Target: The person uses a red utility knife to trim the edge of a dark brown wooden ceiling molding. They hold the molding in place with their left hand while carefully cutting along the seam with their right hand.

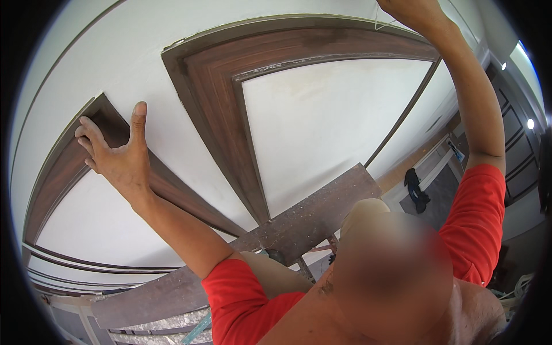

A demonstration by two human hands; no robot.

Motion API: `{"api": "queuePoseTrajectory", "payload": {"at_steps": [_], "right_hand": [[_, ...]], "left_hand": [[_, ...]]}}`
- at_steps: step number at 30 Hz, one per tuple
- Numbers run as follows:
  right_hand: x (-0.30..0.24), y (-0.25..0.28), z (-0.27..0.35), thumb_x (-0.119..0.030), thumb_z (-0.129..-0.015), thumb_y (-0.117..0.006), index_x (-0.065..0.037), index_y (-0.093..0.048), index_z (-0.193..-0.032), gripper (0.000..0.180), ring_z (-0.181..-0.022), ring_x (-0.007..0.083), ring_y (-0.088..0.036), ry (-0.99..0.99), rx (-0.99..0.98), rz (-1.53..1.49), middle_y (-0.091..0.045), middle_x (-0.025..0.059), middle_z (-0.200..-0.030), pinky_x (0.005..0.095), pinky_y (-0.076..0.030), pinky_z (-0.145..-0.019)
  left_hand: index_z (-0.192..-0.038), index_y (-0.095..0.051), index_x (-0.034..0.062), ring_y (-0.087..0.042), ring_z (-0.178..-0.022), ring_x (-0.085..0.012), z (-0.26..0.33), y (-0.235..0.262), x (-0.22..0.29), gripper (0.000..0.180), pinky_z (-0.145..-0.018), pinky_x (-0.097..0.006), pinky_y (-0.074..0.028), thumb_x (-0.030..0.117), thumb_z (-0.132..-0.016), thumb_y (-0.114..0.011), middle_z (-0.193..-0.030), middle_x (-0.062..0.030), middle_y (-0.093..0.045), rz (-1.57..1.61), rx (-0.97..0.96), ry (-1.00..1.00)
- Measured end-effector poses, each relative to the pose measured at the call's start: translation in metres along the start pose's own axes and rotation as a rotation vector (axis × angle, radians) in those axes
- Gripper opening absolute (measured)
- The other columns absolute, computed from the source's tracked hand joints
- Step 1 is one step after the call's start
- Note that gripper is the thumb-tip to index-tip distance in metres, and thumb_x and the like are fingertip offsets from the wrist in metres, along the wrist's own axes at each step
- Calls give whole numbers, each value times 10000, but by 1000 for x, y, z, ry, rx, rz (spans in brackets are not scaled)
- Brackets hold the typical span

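Left hand (118, 152) open, fingers spread, palm flat against the white wall (172, 103), fingertips touching the corner of a dark brown wood-grain moulding frame (69, 155). Right hand (411, 11) raised at the top edge of view, touching the upper rail of a second, larger moulding frame (218, 86); mostly cut off, grip cannot be told. A thin string (382, 23) runs beside it. White strip of wall lies bare between the two frames. Below, a paint-spattered scaffold plank (299, 221) crosses diagonally.
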State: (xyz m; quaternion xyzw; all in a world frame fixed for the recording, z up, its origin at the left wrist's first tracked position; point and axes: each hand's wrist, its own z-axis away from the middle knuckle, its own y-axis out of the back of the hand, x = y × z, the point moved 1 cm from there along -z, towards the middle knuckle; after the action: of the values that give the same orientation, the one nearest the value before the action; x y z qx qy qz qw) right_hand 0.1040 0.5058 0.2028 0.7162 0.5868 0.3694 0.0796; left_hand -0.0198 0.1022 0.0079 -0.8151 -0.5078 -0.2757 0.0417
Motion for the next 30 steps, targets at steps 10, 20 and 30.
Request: {"api": "queuePoseTrajectory", "payload": {"at_steps": [10, 20, 30], "right_hand": [[-3, 3, -3, -301, -1070, -504, -45, -669, -1189, 327, -829, 382, -699, -89, -81, 46, -735, 196, -935, 479, -536, -766], [-2, 0, -4, -322, -1078, -496, -49, -665, -1164, 333, -752, 386, -681, -96, -92, 53, -715, 205, -849, 484, -525, -711], [3, 5, -4, -342, -1083, -472, -60, -647, -1105, 333, -702, 413, -663, -52, -92, 194, -693, 208, -790, 509, -512, -664]], "left_hand": [[-1571, -366, -13, -210, -1571, -352, 0, 3, 2, 1322, -1274, -564, -84, 879, -659, -715, -1642, -225, -331, 2, -17, 5], [-1578, -364, 11, -200, -1576, -330, 1, 2, 0, 1309, -1281, -548, -90, 875, -661, -717, -1650, -204, -329, -10, -10, 17], [-1566, -411, 46, -193, -1579, -308, -5, 20, -1, 1270, -1288, -534, -90, 882, -657, -705, -1652, -179, -340, 17, -73, 30]]}}
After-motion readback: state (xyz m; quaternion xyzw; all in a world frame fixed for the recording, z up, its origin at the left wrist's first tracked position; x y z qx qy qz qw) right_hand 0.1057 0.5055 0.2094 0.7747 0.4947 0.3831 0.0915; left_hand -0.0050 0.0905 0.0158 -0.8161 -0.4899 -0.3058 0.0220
